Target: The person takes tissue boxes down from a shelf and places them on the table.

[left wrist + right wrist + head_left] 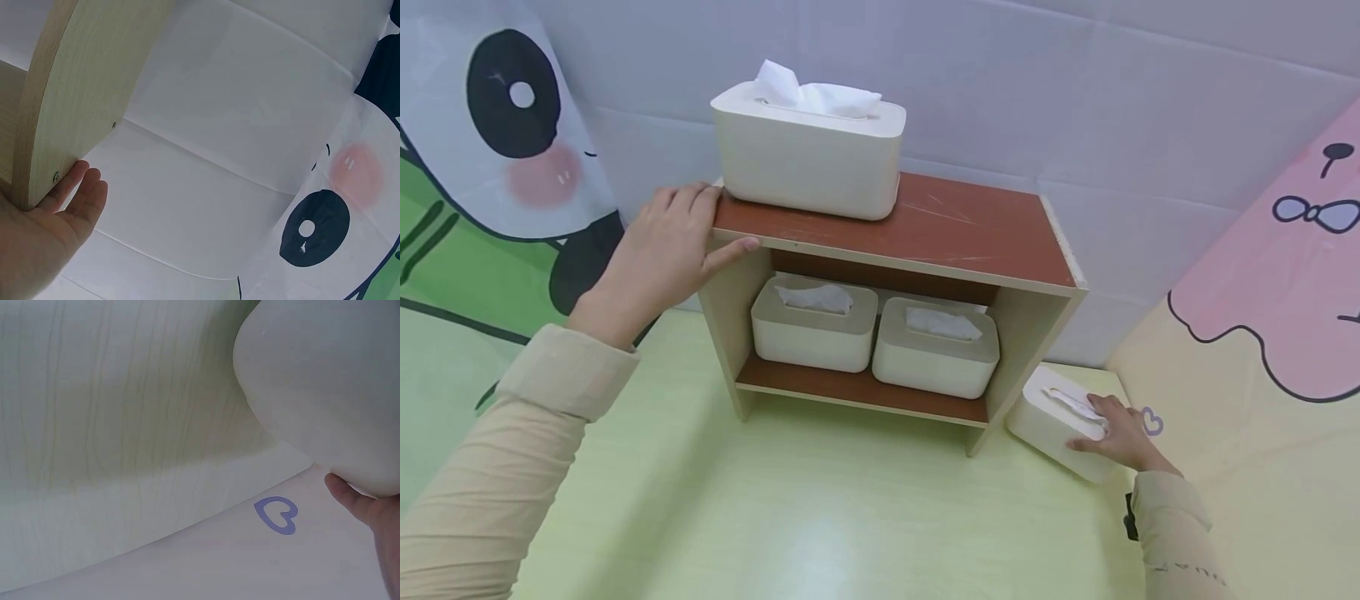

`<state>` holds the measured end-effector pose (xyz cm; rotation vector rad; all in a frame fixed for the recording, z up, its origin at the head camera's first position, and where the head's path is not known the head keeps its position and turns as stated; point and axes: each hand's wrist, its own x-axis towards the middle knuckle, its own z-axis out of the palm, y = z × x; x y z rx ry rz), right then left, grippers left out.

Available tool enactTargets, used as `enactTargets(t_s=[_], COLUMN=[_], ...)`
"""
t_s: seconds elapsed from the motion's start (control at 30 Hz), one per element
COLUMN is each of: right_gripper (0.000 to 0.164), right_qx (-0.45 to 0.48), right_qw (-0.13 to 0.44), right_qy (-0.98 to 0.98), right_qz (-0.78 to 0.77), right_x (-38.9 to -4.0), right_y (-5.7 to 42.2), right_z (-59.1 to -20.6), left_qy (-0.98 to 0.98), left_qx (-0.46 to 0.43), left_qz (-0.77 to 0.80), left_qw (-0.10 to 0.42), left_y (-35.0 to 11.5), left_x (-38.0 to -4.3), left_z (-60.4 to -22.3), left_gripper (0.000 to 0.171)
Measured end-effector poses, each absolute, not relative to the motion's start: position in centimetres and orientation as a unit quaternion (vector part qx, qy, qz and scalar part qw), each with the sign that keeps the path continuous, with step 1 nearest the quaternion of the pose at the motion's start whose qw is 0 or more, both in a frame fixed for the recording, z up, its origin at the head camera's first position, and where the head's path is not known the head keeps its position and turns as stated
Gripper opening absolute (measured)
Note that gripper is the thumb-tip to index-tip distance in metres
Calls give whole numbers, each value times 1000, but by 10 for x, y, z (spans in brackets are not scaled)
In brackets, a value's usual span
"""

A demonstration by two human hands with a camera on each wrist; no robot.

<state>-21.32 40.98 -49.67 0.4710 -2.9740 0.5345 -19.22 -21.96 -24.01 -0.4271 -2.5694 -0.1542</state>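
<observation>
My left hand (670, 242) rests at the top left corner of a small wooden shelf (977, 225), its thumb stretched along the front edge. In the left wrist view, its fingers (90, 197) lie beside the pale side panel (81, 94). At lower right, my right hand (1120, 435) grips a cream tissue box (1056, 421) across its width, thumb at the near side. This box stands beside the shelf with white tissue showing in its slot. In the right wrist view, the box's smooth wall (325, 394) fills the upper right, a finger touching its lower edge.
Another tissue box (808, 158) stands on the shelf's brown top, towards the left. Two more boxes, left (812, 337) and right (932, 358), sit side by side on the lower board. Behind is a pale wall covering (985, 92) with cartoon prints; a pale surface (820, 500) lies below.
</observation>
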Motion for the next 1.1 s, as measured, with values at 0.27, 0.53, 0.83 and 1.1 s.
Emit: enactTargets(t_s=[0.27,0.53,0.83,1.1], right_gripper=[99,100,103,111], right_qx=[159,160,164,114], right_qw=[33,27,28,-25], right_qy=[-968,-964,-962,-965], right_qz=[193,209,216,234], right_x=[-211,-208,-203,-197], right_y=[411,409,412,414], right_z=[-500,-500,-502,-495], left_qy=[-952,-954,-954,-953], left_qx=[-157,-156,-157,-159], left_qz=[-57,-61,-61,-62], left_qw=[255,248,247,249], left_y=[-221,-222,-221,-220], left_x=[-192,-193,-194,-195], left_z=[-240,-242,-242,-240], left_gripper=[76,77,77,76])
